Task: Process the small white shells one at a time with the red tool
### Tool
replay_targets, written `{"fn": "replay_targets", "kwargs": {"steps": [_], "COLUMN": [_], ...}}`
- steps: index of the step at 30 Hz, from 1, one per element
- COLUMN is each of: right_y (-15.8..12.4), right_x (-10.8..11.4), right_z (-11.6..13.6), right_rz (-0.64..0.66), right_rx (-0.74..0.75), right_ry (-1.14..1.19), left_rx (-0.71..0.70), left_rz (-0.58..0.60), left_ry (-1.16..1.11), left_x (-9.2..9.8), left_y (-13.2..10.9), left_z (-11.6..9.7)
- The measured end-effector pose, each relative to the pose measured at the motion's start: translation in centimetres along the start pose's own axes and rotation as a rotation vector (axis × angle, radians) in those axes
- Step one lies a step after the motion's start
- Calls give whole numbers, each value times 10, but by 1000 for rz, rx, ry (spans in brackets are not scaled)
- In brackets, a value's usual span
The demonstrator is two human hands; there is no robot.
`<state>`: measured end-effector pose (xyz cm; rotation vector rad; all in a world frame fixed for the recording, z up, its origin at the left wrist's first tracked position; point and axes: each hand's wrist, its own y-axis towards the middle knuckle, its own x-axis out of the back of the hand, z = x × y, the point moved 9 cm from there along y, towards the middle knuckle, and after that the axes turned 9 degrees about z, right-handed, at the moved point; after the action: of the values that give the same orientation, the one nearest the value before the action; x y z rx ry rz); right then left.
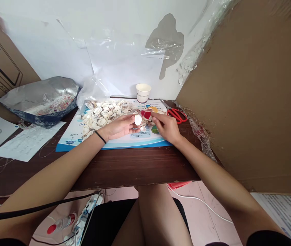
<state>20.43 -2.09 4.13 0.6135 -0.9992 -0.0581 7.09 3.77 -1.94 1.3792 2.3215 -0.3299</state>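
Observation:
Between the thumb and fingers of my left hand (121, 127) is a small white ribbed shell (138, 119). My right hand (167, 127) is closed in a pinch beside a dark red piece (147, 114), close to the left hand; whether the fingertips grip that piece is hard to make out. Under and behind both hands, a pile of pale shells (101, 114) is spread over a blue and white printed sheet (101, 145). A yellow piece (153, 109) lies just behind the red one.
A paper cup (143, 93) stands at the back, with red-handled scissors (178, 115) to its right. An open bag of small beads (45, 100) and a written paper (29, 141) lie left. Cardboard (253, 102) walls the right side. A plastic bottle (62, 222) lies below the table.

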Motion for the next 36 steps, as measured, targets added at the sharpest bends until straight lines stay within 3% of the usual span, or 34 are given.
{"fn": "replay_targets", "kwargs": {"steps": [4,11,14,17,21,30,36], "right_y": [0,1,1,1,0,1,2], "right_x": [-11,-3,-3,-13,-25,-11,-18], "right_z": [4,-28,-15,3,8,-2,8], "right_rz": [97,-42,-16,101,235,97,180], "right_rx": [16,-119,-45,38,67,18,77], "right_ry": [0,72,105,103,84,35,35], "left_rx": [6,14,-6,-3,-30,-32,-23], "left_rz": [23,-8,-24,-24,-30,-69,-55], "left_ry": [25,-38,-50,-34,1,19,90], "left_x": [-1,0,1,1,1,2,0], "left_y": [0,-1,-1,-1,-1,0,0], "left_z": [1,1,-2,-2,-7,-6,-7]}}
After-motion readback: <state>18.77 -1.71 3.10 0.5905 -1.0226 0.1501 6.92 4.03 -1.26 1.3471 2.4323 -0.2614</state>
